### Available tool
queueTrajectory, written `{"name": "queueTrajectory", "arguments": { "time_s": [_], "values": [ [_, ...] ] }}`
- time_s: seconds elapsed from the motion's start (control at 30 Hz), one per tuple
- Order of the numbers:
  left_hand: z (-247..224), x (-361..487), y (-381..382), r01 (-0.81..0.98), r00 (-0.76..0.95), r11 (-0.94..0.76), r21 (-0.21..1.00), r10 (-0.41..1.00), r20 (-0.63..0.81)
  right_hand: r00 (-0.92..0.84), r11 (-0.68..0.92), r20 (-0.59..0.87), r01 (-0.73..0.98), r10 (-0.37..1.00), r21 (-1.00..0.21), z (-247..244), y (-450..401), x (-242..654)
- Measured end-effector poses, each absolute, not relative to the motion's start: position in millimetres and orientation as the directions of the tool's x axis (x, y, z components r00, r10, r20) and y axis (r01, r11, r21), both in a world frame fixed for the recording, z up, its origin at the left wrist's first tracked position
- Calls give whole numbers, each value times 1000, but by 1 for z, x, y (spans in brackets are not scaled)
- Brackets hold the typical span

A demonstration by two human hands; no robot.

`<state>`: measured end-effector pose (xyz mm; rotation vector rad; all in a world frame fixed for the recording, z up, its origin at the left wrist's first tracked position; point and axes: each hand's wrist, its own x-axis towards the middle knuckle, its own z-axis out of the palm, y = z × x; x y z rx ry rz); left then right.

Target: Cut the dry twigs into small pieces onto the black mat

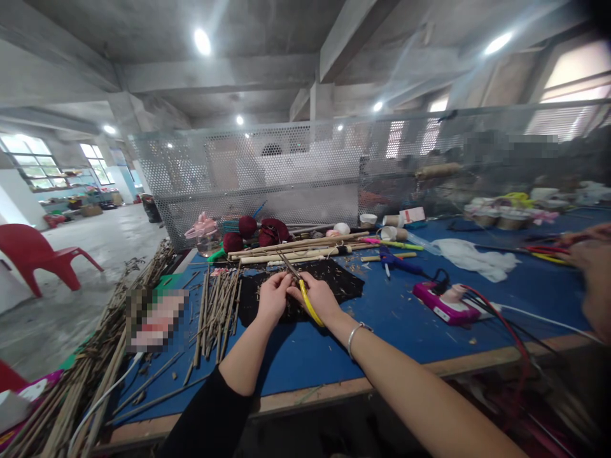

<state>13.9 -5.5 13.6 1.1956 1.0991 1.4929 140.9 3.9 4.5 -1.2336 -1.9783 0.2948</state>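
Observation:
My right hand (pixel 321 299) is closed around a pair of scissors (pixel 309 304) with yellow handles. The metal blades point up and to the left. Touching it, my left hand (pixel 273 299) has its fingers pinched together; whatever they hold is hidden between the hands. Both hands are over a black cloth (pixel 346 280) sprinkled with small plant scraps. Just left of the cloth lies a spread of thin cut twigs (pixel 217 312). Beyond the hands, longer pale sticks (pixel 267 256) lie across the blue table (pixel 386 337).
A long twig bundle (pixel 90 356) runs along the left edge, near a pixelated phone (pixel 160 321) on a cable. Dark red yarn balls (pixel 273 232) sit behind. To the right are a blue glue gun (pixel 401 262), a purple power strip (pixel 443 304), white plastic (pixel 470 257) and another person's hand (pixel 596 273).

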Motion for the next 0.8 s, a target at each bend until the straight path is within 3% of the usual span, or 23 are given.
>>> {"name": "queueTrajectory", "arguments": {
  "time_s": [0.2, 0.4, 0.53, 0.8],
  "values": [
    [11, 14, -5, -86, -151, -144, 986, 980, 130, -200, 447, 459, 721, 866, -529, 1, 7, 141],
    [10, 13, -3, -122, -165, -253, 960, 959, 232, -237, 481, 490, 744, 839, -464, 2, 6, 142],
    [9, 15, -1, -189, -114, -275, 943, 960, 257, -279, 520, 490, 713, 826, -471, 4, 5, 141],
    [8, 16, 0, -251, -65, -179, 951, 984, 168, -233, 512, 500, 664, 834, -545, 8, 3, 142]
  ]
}}
